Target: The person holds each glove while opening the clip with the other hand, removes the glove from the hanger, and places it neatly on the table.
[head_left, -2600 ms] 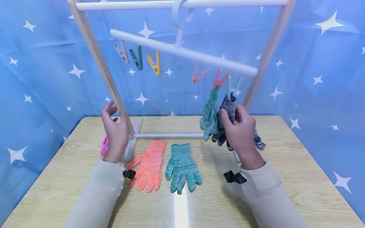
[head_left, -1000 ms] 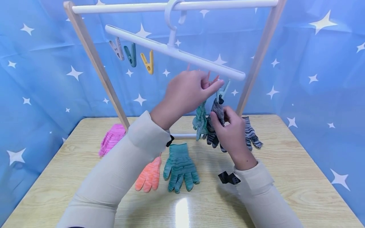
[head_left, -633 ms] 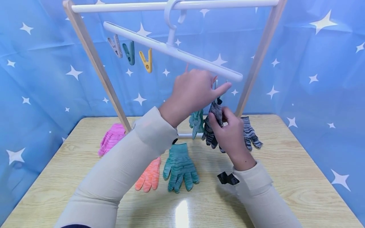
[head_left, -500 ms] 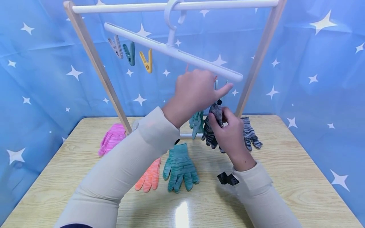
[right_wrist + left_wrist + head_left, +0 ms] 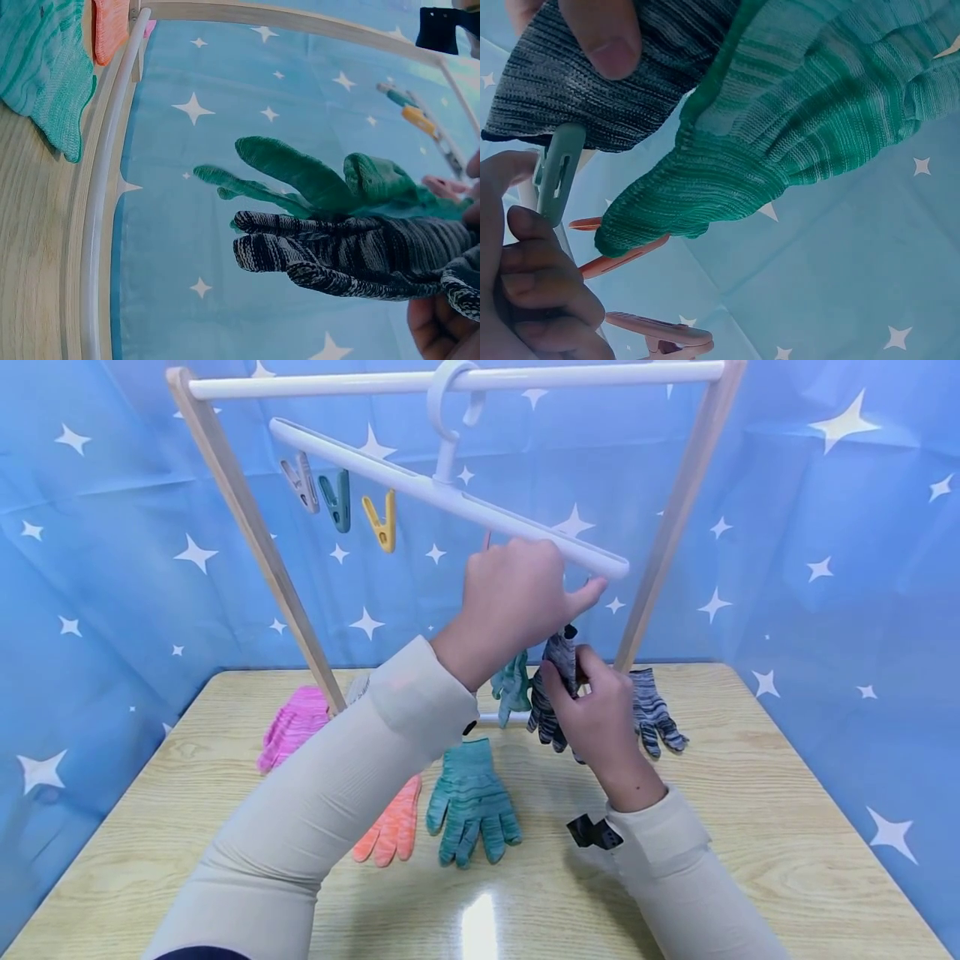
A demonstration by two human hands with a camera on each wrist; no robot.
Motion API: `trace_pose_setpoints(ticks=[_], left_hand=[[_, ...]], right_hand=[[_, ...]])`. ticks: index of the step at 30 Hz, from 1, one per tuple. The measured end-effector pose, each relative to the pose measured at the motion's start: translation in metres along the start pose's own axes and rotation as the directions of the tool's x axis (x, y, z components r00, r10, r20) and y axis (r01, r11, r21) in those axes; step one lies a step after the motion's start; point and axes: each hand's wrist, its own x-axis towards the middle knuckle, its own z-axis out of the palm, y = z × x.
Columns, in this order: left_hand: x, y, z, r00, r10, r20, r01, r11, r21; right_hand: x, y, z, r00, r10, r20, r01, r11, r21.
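My left hand (image 5: 517, 593) is up under the right end of the tilted white hanger (image 5: 450, 496). In the left wrist view its fingers pinch a pale green clothespin (image 5: 561, 169), whose tip meets the cuff of a black-and-grey striped glove (image 5: 562, 97). Just below, my right hand (image 5: 600, 718) grips that glove between thumb and fingers. Beside it a green glove (image 5: 512, 685) hangs from an orange-red clothespin (image 5: 622, 256). The head view hides most of both clothespins behind my left hand.
Grey (image 5: 302, 483), dark green (image 5: 337, 502) and yellow (image 5: 381, 522) clothespins hang at the hanger's left. A pink glove (image 5: 291, 727), an orange glove (image 5: 390, 827), a teal glove (image 5: 474, 806) and another striped glove (image 5: 656, 714) lie on the table. A rack (image 5: 247, 527) frames the work.
My left hand has come from beside the rack's left post up to the pale green clothespin. My right hand has kept its grip on the striped glove. The hanger's right end has dipped a little.
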Motion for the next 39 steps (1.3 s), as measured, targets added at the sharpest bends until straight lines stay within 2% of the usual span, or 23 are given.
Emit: trace_pose_setpoints(ticks=[4, 11, 24, 39], left_hand=[[-0.0001, 0.0003, 0.0005, 1.000, 0.003, -0.021, -0.003, 1.000, -0.003], [0.0025, 0.0011, 0.0002, 0.999, -0.027, 0.023, 0.027, 0.999, -0.019], [0.0027, 0.0014, 0.0030, 0.996, -0.062, 0.062, 0.066, 0.995, -0.071], [0.0033, 0.0007, 0.0050, 0.995, -0.064, 0.073, 0.071, 0.993, -0.098]], right_hand=[[0.0001, -0.0004, 0.0001, 1.000, -0.004, -0.005, 0.004, 1.000, 0.004], [0.0010, -0.0008, 0.0010, 1.000, -0.022, -0.019, 0.022, 1.000, 0.012], [0.0004, 0.0021, 0.0017, 1.000, -0.020, -0.018, 0.020, 0.999, 0.028], [0.0002, 0.0015, 0.0017, 1.000, -0.004, -0.007, 0.004, 1.000, 0.023]])
